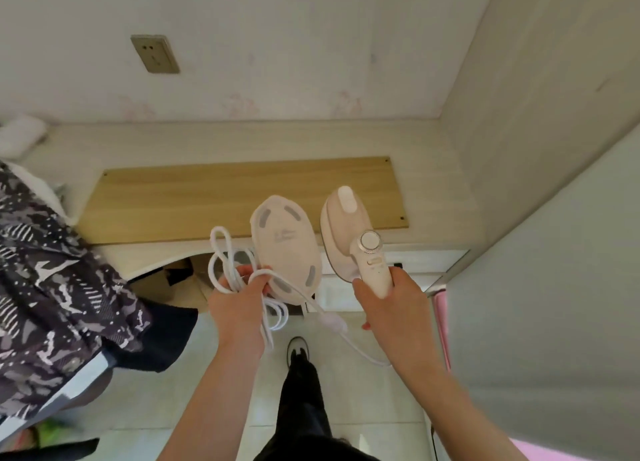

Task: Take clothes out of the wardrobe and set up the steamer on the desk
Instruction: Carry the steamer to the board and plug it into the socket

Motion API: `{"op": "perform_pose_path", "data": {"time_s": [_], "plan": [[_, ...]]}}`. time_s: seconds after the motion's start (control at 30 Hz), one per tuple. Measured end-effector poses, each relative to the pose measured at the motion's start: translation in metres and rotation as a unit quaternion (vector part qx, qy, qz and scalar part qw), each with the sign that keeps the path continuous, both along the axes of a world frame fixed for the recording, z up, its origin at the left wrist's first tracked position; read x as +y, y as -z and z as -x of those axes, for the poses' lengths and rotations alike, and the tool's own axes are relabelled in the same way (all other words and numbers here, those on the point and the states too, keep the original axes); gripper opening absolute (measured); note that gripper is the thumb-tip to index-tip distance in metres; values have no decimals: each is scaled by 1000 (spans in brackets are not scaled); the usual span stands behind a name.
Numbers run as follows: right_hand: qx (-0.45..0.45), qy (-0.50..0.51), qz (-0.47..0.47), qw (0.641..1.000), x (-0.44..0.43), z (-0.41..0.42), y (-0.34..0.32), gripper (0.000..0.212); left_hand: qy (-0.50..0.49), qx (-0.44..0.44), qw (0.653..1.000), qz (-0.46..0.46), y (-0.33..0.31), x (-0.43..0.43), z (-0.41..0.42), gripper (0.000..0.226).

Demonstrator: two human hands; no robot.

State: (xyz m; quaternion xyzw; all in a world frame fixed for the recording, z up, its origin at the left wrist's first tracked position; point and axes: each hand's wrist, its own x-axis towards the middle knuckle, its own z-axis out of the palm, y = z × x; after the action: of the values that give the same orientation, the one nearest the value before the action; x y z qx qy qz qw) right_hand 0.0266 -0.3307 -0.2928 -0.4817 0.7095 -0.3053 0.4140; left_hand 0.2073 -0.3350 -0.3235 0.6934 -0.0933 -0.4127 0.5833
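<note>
The right hand (391, 308) is wrapped round the handle of the pale pink steamer (346, 225), with the dial facing up and the head pointing toward the desk. The left hand (239, 304) clutches a bundle of white cord (225, 252) together with an oval base (285, 252), whose underside with its grey pads faces up. Both hands are in the air at the near edge of the desk (433, 190), and the cord trails from the bundle across to the steamer's handle.

To my eye the step is putting the kit down. I'd lay the base first, pads down, on the wood panel (207, 200), then rest the steamer on it so neither tips. The cord wants loosening beforehand, or a tight loop could drag the steamer off the edge. The wall socket (154, 54) sits above the desk toward the left, so placing the kit on that side should help the lead reach. A patterned garment (52, 287) is draped at the left.
</note>
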Motion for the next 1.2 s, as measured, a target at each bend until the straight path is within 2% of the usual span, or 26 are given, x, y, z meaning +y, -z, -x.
{"op": "perform_pose_path", "data": {"time_s": [0.13,0.3,0.47,0.87,1.2], "plan": [[-9,26,26,999,-57,-18,1,20,14,-29,999,20,-7,-66,-17,15],[-24,60,27,998,-124,-38,-2,18,52,-45,998,-5,-5,-141,-39,14],[10,77,21,997,-172,-45,-1,17,94,-57,994,-27,7,-195,-45,10],[38,98,0,994,-227,-12,16,18,127,-48,985,-108,48,-245,-8,9],[42,104,-11,994,-246,19,25,19,163,-16,978,-132,59,-271,35,10]]}}
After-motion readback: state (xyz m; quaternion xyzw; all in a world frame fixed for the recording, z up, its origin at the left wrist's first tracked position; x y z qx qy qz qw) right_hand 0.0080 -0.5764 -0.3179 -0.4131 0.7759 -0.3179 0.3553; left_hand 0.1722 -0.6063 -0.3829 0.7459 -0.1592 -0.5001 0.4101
